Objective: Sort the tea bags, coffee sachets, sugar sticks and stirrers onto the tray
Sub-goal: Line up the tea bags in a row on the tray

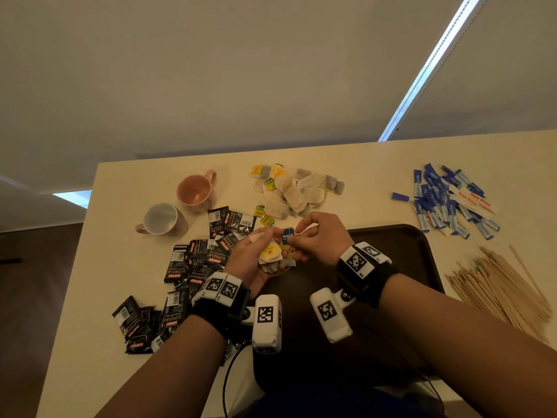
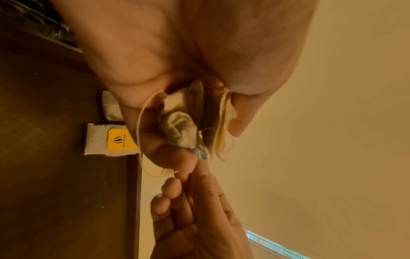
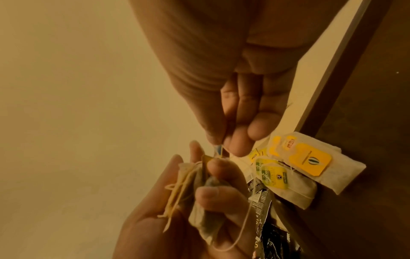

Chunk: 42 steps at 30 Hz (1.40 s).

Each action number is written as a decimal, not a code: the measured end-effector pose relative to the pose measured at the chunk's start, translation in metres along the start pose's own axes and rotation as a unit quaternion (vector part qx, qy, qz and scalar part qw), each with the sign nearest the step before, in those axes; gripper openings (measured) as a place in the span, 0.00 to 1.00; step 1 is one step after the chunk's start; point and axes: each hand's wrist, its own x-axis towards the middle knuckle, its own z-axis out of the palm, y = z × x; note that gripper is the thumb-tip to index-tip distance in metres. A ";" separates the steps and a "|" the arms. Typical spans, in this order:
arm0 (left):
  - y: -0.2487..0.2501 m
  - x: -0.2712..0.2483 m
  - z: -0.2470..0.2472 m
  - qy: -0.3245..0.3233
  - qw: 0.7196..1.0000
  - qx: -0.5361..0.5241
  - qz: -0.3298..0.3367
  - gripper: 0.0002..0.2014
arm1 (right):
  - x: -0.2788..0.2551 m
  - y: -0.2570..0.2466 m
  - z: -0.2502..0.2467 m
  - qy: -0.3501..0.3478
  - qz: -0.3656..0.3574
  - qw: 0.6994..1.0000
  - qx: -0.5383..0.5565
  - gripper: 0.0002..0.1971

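Closest to the head cam are the two wrists with their tagged bands, and just past them the left hand (image 1: 256,260) is cupped palm-up over the near-left part of the dark tray (image 1: 401,245), fingers curled round a little bunch of tea bags (image 1: 271,257). The right hand (image 1: 316,236) has its grip pinched tight on a blue tag (image 1: 287,235) sticking up from that bunch. The wrist cams add stuff the head view hides: the right one shows tangled string (image 3: 177,189) wrapped over the held bags, plus a couple of yellow-tagged tea bags (image 3: 310,164) lying right at the tray's edge. From the head view only, the table (image 1: 376,164) has the main tea bag pile (image 1: 297,188) beyond the hands, black coffee sachets (image 1: 193,260) to the left, two mugs (image 1: 180,206), blue sugar sticks (image 1: 446,200) far right and wooden stirrers (image 1: 500,291) beside the tray.
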 end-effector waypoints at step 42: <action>0.003 0.005 -0.024 0.079 0.996 0.020 -0.027 0.33 | 0.022 0.055 -0.010 0.043 0.020 0.979 -0.198 0.05</action>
